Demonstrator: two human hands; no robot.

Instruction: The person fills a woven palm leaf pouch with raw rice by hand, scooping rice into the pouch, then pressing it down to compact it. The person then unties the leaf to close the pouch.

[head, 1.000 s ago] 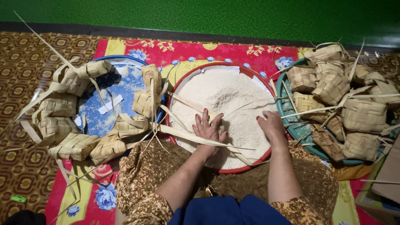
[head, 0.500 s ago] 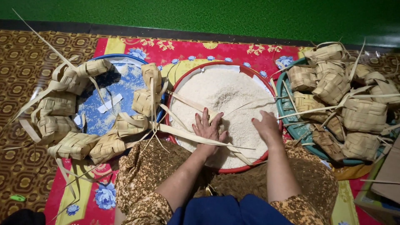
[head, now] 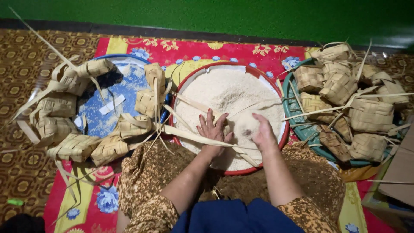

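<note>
floor: patterned brown carpet point(head: 19, 86), with a red floral mat point(head: 181, 49) on top carrying all three containers
wall: green wall point(head: 215, 15) along the far edge, dark strip at its base
rice basin point(head: 282, 138): red-rimmed, centre of the mat, full of white rice point(head: 228, 92), directly in front of the person's lap
left hand point(head: 212, 131): flat on the rice, fingers spread, gripping nothing; palm-leaf strips point(head: 194, 137) lie across the basin beside it
right hand point(head: 263, 134): loosely cupped, fingertips dug into the rice; can't tell if anything is held
blue basin point(head: 97, 110): left of the rice, empty woven leaf pouches point(head: 110, 146) ringed round its rim
green basket point(head: 297, 125): right side, heaped with woven pouches point(head: 371, 114)
box: cardboard box point(head: 399, 172) at the right edge
vs 0.5 s ago: both hands stay in about the same spot on the rice; basins and pouches unmoved
</note>
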